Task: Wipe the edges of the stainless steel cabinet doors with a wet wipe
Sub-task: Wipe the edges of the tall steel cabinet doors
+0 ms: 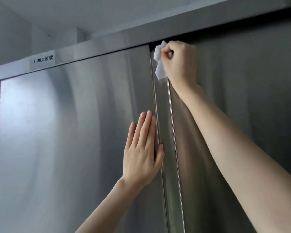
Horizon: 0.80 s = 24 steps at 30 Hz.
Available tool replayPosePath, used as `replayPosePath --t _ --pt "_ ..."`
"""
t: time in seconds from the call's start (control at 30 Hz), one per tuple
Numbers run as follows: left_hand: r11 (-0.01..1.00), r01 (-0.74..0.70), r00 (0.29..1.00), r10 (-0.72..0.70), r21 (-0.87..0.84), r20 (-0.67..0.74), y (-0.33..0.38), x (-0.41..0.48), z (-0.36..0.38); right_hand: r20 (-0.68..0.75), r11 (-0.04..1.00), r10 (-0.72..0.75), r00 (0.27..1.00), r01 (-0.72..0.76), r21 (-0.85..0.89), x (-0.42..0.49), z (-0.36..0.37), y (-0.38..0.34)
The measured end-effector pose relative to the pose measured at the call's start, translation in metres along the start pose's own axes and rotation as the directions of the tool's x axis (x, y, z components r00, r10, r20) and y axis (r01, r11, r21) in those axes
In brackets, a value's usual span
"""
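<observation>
1. Head view: found wet wipe (160, 68) bunched and pinched in the curled fingers of right hand (180, 61), pressed at the top of the seam between left door (74, 132) and right door (242, 98), just under header rail (107, 46)
2. Found left hand (143, 152) flat on left door, fingers straight, gripping nothing, thumb lying over that door's vertical edge strip (155, 101)
3. Judged a pinch hazard: could nip the thumb should either door shift under the bracing push, with the thumb placed right at the seam
4. Judged a snag hazard: could catch or tear the wipe in the dark top corner under the rail if dragged hard across the sheet-metal edge
5. Judged a coverage fault: hanging tail of wipe not clearly pressed to metal; likely to leave unwiped stretches along right door's edge strip (170, 105) if drawn down with only the bunched part in contact
6. Judged a hold weakness: small pinch at full overhead reach; could drop the wipe if pressure falters
7. Noted paper label (43, 60) on rail, well apart to the left; could lift or smear if wetted
</observation>
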<state>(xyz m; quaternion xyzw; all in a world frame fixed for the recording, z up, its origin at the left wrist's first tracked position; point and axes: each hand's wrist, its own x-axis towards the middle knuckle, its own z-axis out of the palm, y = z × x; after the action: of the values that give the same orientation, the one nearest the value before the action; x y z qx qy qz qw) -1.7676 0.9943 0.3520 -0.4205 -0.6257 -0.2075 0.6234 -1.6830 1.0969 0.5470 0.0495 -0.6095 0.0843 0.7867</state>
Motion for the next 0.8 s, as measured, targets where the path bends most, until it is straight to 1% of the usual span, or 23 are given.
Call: replayPosePath --t 0.1,0.2,0.27,0.37,0.53,0.63,0.7,0.8 --pt "1.0 -0.004 1.0 0.004 -0.025 -0.015 -0.001 0.0 0.002 -0.032 1.0 0.005 0.999 -0.005 0.014 0.002 0.002 0.002" --pt "0.999 -0.009 0.999 0.007 -0.047 -0.04 -0.001 -0.007 0.003 0.015 1.0 0.007 1.0 -0.007 -0.008 -0.003 -0.003 0.0" --pt "0.998 -0.005 0.999 0.003 -0.059 -0.045 0.0 -0.018 0.004 0.018 1.0 0.019 1.0 -0.019 0.001 -0.02 -0.01 -0.002" --pt "0.997 -0.006 0.999 0.003 -0.072 -0.041 0.003 -0.037 0.005 -0.009 0.999 0.035 0.999 -0.035 0.005 -0.072 -0.026 -0.003" --pt "0.995 0.007 1.0 -0.01 -0.095 -0.03 0.009 -0.054 0.006 0.027 0.998 0.05 0.998 -0.051 0.035 -0.174 -0.055 -0.003" --pt "0.995 0.024 1.0 -0.025 -0.097 -0.004 0.01 -0.063 0.006 0.058 0.999 0.048 0.997 -0.046 -0.027 -0.241 -0.076 -0.004" --pt "0.994 -0.006 1.0 0.006 -0.109 -0.002 0.011 -0.073 0.007 0.088 0.995 0.083 0.993 -0.078 -0.059 -0.279 -0.088 -0.008" --pt "0.975 -0.159 0.987 0.158 -0.156 -0.02 0.013 -0.092 0.012 0.136 0.993 0.097 0.986 -0.087 -0.08 -0.284 -0.092 -0.009"
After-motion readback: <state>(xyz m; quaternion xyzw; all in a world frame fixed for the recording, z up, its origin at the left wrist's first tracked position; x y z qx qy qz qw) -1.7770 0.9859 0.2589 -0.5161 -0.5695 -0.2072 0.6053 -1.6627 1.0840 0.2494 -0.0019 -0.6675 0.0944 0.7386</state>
